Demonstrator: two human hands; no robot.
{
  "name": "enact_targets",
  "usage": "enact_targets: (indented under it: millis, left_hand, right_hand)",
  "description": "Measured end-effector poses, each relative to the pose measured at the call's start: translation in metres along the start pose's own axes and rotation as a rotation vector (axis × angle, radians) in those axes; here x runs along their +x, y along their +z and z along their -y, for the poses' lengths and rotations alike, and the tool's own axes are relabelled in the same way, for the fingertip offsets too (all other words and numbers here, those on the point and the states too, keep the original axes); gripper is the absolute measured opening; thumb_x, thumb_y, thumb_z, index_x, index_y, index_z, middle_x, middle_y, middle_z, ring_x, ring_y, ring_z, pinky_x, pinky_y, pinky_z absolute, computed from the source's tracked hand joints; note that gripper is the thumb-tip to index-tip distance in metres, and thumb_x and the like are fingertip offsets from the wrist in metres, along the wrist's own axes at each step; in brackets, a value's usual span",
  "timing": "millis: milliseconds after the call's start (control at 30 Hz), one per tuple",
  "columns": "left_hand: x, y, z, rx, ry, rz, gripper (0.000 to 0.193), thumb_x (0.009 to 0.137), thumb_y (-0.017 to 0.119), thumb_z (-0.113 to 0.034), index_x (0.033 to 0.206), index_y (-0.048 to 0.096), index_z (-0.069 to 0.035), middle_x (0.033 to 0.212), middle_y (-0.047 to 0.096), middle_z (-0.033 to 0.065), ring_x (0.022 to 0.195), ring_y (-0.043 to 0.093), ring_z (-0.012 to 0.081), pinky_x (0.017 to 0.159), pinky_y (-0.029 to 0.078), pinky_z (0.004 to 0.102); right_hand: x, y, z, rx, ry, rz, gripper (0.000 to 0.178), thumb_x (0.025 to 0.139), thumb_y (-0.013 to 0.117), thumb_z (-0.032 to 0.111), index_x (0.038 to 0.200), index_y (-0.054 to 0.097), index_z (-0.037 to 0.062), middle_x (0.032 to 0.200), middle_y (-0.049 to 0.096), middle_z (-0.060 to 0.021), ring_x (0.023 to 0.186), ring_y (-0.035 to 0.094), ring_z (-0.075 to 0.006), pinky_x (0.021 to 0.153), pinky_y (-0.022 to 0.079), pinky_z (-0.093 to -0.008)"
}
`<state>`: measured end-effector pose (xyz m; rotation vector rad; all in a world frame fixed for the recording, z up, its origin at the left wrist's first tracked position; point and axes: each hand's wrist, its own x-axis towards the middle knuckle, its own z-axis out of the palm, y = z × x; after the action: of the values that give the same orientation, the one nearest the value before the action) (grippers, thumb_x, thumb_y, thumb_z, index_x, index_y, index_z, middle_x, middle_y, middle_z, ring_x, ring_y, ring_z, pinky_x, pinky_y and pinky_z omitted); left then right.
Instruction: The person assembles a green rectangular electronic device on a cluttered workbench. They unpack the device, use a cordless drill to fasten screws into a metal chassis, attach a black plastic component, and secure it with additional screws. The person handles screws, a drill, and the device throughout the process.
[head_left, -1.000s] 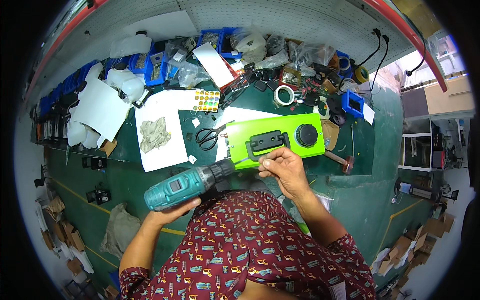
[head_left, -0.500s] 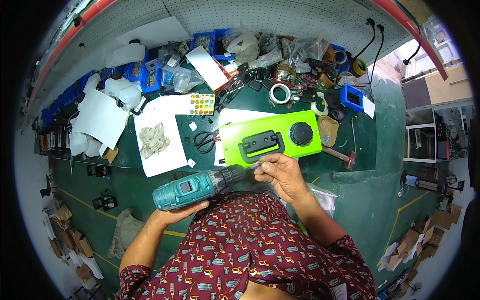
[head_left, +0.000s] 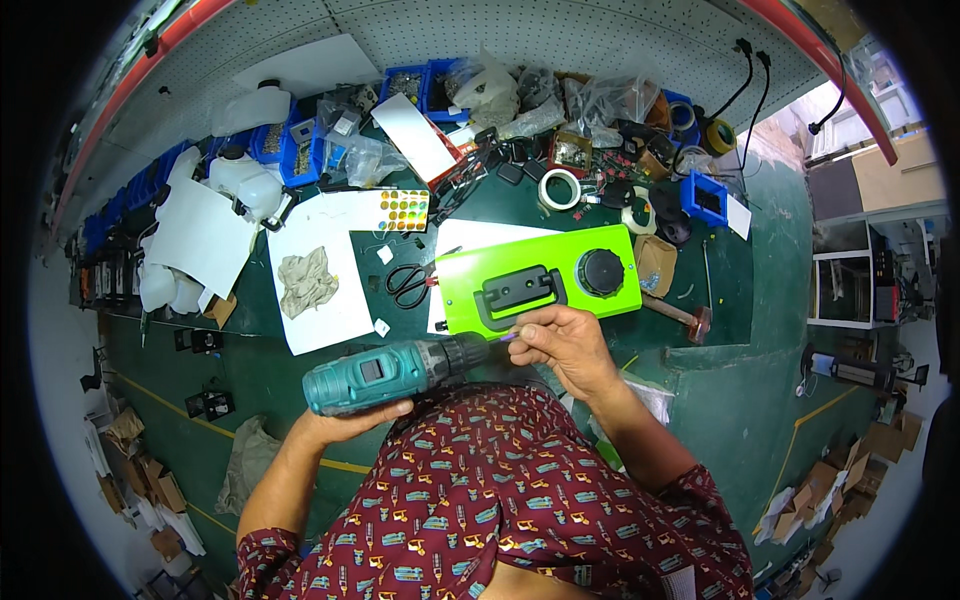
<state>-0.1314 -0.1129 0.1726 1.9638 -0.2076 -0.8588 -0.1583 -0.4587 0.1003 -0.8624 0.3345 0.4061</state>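
My left hand [head_left: 345,424] is wrapped round a teal cordless drill [head_left: 375,377], which lies nearly level with its black chuck pointing right. A thin bit with a purple band [head_left: 508,337] sticks out at the chuck's front. Thumb and fingers of my right hand [head_left: 568,350] pinch its far end; the tip is hidden in them. Just beyond, on the green bench, lies a bright green metal box [head_left: 460,268] with a black folding handle [head_left: 520,292] and a round black cap [head_left: 601,272].
Black-handled scissors [head_left: 407,286] lie left of the box, and a crumpled cloth [head_left: 308,281] rests on white sheets. A hammer [head_left: 690,322] lies to the right. Tape rolls [head_left: 559,189], blue bins [head_left: 301,152] and plastic bags line the back by a pegboard.
The drill and both hands have stayed almost in place, with the drill's rear shifting slightly left. In the picture the green box sits a touch lower and further left.
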Motion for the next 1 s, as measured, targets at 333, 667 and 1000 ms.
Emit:
enact_targets:
  millis: [333, 667, 1000]
  left_hand:
    - [0.004, -0.005, 0.0, -0.066, 0.042, -0.057, 0.035, 0.091, 0.087, -0.034, 0.112, 0.076, -0.009, 0.099, 0.075, 0.0043, 0.089, 0.07, 0.0181, 0.08, 0.059, 0.0358]
    - [0.024, -0.01, -0.012, 0.133, 0.385, 0.013, 0.036, 0.081, 0.093, -0.014, 0.109, 0.074, -0.005, 0.099, 0.076, 0.0079, 0.084, 0.074, 0.0227, 0.08, 0.06, 0.0336]
    - [0.026, -0.011, -0.01, 0.123, 0.41, -0.022, 0.035, 0.08, 0.093, -0.022, 0.108, 0.076, -0.009, 0.093, 0.077, 0.0042, 0.079, 0.073, 0.0195, 0.075, 0.06, 0.034]
  right_hand:
    - [0.009, -0.002, 0.006, 0.073, 0.021, 0.079, 0.023, 0.102, 0.068, 0.003, 0.121, 0.068, -0.0082, 0.117, 0.074, -0.0228, 0.099, 0.077, -0.0279, 0.086, 0.068, -0.0374]
    - [0.008, -0.003, 0.002, 0.352, 0.104, 0.106, 0.025, 0.103, 0.067, 0.005, 0.125, 0.067, -0.0055, 0.12, 0.073, -0.0219, 0.109, 0.075, -0.0277, 0.095, 0.065, -0.0362]
    - [0.007, -0.005, 0.005, 0.233, 0.113, 0.097, 0.023, 0.103, 0.066, 0.003, 0.124, 0.068, -0.006, 0.117, 0.074, -0.0203, 0.105, 0.076, -0.0276, 0.091, 0.067, -0.0363]
